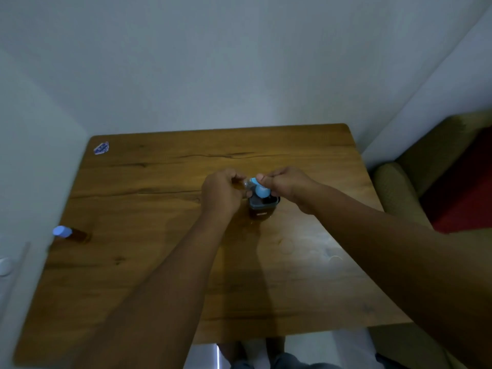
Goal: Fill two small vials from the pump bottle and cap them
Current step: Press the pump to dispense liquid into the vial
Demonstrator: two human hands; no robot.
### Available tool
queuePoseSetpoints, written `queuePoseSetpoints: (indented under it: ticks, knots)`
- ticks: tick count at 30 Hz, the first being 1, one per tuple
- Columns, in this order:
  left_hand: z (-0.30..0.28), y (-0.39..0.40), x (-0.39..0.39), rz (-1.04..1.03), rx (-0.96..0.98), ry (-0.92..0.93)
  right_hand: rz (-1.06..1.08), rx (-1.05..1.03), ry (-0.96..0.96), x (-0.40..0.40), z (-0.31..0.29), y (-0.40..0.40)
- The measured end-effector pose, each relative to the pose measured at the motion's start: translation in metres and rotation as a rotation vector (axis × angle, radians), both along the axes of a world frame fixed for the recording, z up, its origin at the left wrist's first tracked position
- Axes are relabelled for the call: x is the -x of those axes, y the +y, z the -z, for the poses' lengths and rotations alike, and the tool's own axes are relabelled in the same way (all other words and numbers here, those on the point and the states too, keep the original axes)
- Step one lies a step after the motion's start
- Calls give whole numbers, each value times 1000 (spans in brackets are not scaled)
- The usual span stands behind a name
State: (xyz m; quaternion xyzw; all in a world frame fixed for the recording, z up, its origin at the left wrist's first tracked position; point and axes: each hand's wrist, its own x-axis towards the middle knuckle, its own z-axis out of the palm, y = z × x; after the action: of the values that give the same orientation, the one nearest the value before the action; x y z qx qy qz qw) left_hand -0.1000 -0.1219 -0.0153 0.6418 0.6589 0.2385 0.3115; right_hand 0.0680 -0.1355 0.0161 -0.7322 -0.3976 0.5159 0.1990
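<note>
Head view: above the dark pump bottle at the table's middle, the left hand grips a small clear glass vial; the right hand pinches its light-blue cap. A crooked cap could leak. A capped amber vial lies far left.

A wooden counter with dark grain lines and rounded far corners stands against a pale wall. A small blue-and-white sticker lies flat near its far left corner. To the right, beside the counter, is an olive-green chair with a rounded armrest and a red seat. Off the counter's left edge a white round object shows, too blurred to identify.
</note>
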Motion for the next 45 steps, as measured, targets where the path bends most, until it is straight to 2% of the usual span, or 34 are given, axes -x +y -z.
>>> queuePoseSetpoints:
  ticks: [7,12,21,27,35,40,45]
  knots:
    - [-2,-3,-1,2,-5,-16,-39,35,43,-4,-3,-1]
    - [1,-4,-1,-9,-23,4,-22,2,-20,0,3,2]
    - [-1,-7,-3,-31,-10,-21,-41,20,34,-1,-5,-4]
    - [5,-3,-1,-19,-41,-14,29,-11,7,4,2,-1]
    - [1,-5,-2,-26,-31,-12,10,-8,83,0,-3,-6]
    - [1,-4,-3,-18,-31,11,86,-30,22,7,2,-3]
    - [-8,-5,-3,4,-14,37,4,-28,32,4,-12,-10]
